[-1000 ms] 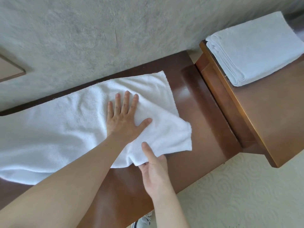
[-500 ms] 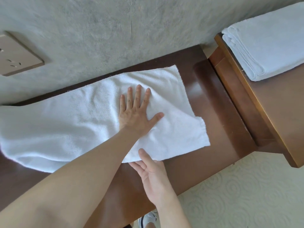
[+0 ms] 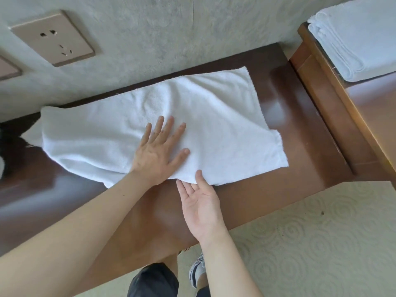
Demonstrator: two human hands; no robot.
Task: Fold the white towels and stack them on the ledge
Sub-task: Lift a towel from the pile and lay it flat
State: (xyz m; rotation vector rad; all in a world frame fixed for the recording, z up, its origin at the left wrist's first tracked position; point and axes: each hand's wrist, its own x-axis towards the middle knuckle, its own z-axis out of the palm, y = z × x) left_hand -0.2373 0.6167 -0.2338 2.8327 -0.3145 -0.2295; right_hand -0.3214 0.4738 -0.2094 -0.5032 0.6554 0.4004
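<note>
- Left hand point(image 3: 159, 152) presses flat on white towel point(image 3: 150, 123); right hand point(image 3: 201, 205), palm up, has released the near edge.
- Towel lies on dark ledge point(image 3: 300, 129), smoothed; folded towels point(image 3: 355, 37) right of it. Next fold pending.

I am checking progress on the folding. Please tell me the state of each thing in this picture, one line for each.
Towel on the ledge: spread out lengthwise, wrinkled, not yet folded short.
Folded towel: folded, lying on the raised wooden surface at right.
Left hand: flat, fingers spread, pressing on the towel.
Right hand: palm up, thumb on the towel's near edge, fingers at that edge.
Wall socket: nothing plugged in.
</note>
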